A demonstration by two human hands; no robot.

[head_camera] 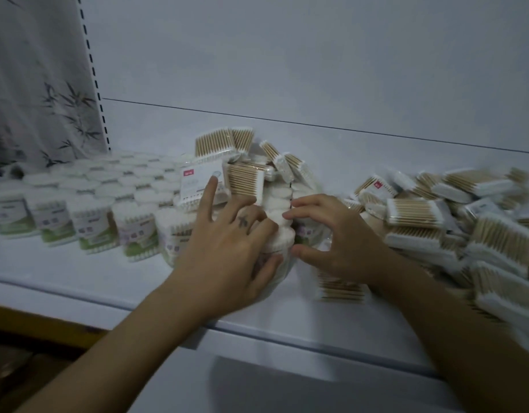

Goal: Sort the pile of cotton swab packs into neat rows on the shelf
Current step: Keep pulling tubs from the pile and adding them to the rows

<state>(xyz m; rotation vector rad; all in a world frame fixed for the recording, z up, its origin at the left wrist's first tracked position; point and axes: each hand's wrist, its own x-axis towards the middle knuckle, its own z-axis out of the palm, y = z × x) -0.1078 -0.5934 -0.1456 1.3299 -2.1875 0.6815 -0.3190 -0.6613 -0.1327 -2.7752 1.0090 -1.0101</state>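
Note:
A loose pile of flat cotton swab packs [454,225] with wooden sticks lies on the right of the white shelf [78,272]. Neat rows of round swab packs [90,201] stand at the left. In the middle, a column of round packs [279,222] sits between my hands. My left hand [227,239] grips its left side, thumb low, index finger stretched up against a labelled flat pack [197,183]. My right hand [334,236] holds the column's right side with curled fingers and thumb. More flat packs [236,144] are stacked behind.
The shelf's white back panel [287,70] rises behind the packs. A slotted upright [93,76] and a curtain with a bamboo print [33,84] stand at the left. The shelf's front edge [287,338] runs under my forearms. One flat pack [340,287] lies by my right wrist.

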